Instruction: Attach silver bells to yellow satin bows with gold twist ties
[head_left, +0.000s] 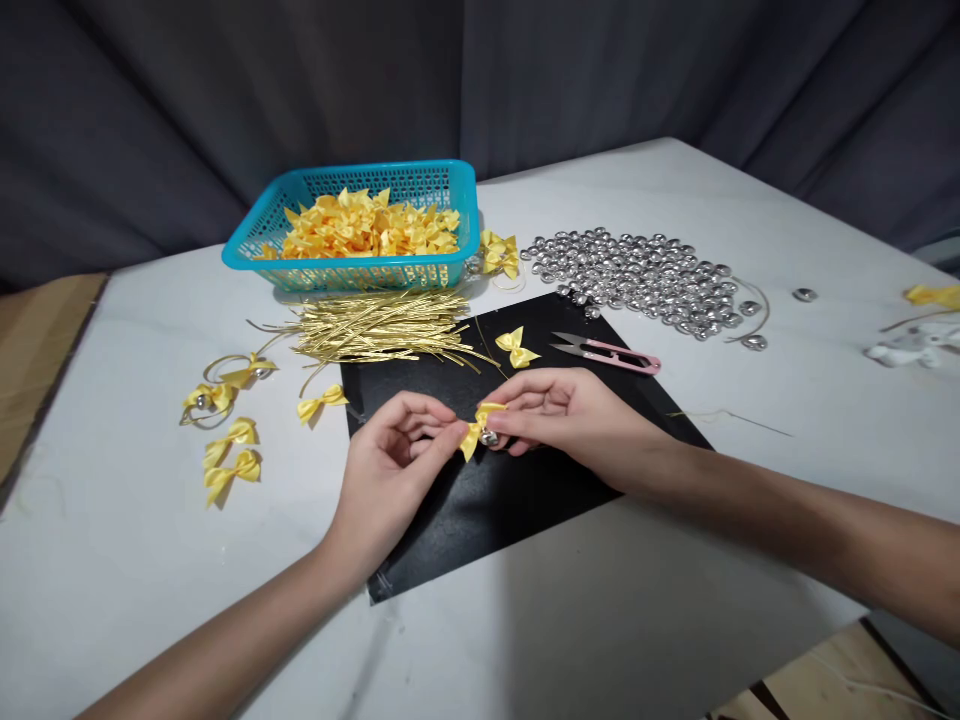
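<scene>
Between my hands, over a black mat [525, 510], is a yellow ribbon bow [470, 440] with a small silver bell [489, 437] against it. My left hand [409, 440] pinches the bow's left end between thumb and forefinger. On the other side, my right hand [559, 410] grips the bow's right part, its thumb just above the bell. Fingers partly cover the bow. Just beyond my hands, a loose yellow bow [516, 347] lies on the mat beside pink-handled thread snips [611, 353]. Another yellow bow [322, 404] rests at the mat's left edge.
A blue basket [345, 264] of yellow bows stands at the back, behind a bundle of gold cords [375, 328]. Many silver bells [637, 275] are heaped back right. Several bows [232, 470], some with bells, lie left. A threaded needle [757, 424] lies right.
</scene>
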